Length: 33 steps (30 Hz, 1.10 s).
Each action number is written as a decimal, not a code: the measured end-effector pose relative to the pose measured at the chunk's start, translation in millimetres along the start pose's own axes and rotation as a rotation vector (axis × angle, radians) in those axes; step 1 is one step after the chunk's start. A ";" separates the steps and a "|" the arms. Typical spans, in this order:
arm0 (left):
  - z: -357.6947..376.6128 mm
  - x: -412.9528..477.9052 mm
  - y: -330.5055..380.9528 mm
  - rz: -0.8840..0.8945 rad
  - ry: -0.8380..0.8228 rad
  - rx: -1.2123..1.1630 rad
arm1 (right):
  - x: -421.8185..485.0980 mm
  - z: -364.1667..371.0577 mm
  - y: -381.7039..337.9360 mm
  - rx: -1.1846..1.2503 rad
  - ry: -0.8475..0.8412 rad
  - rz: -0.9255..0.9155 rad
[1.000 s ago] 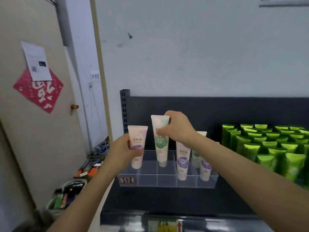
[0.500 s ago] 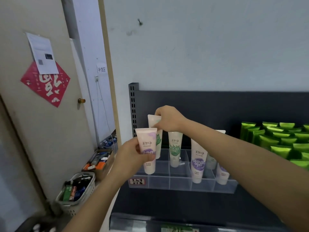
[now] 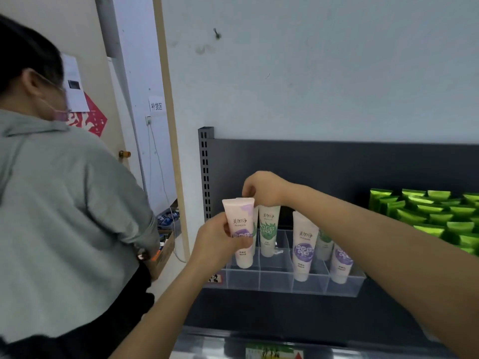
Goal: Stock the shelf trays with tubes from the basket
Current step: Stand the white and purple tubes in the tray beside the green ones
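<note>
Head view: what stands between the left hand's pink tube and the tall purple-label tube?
Head view shows two: a green tube mostly behind the pink tube, pinched by the right hand, and a second green tube standing in the tray.

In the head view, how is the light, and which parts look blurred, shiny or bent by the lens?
Head view: light is soft and even, no hard shadows on the wall; print on the purple tube in the left hand is sharp; the green packs show glare; the wooden strip leans, likely wide-angle distortion; the bottom label is blurred.
</note>
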<state>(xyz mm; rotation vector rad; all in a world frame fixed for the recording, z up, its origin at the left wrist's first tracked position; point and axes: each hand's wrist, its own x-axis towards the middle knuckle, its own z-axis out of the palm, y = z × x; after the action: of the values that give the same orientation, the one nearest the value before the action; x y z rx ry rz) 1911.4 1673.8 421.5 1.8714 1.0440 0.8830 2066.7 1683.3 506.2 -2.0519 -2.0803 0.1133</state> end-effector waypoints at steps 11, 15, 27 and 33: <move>41.1 6.3 17.3 0.081 -0.026 -0.055 | -61.0 -30.1 36.7 0.194 0.400 0.141; 54.9 3.8 8.7 0.084 -0.099 0.051 | -83.5 -36.9 44.4 0.179 0.465 0.155; 58.4 -10.8 8.0 0.103 -0.031 0.075 | -132.6 -34.3 59.6 0.159 0.517 0.192; 54.7 -37.6 52.1 0.482 0.332 0.230 | -179.6 -39.7 67.1 0.229 0.614 0.238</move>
<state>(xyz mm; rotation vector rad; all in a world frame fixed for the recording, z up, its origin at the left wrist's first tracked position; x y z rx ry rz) 1959.3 1606.0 436.6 2.2728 0.9270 1.4418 2141.2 1502.3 513.1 -1.8749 -1.3897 -0.2078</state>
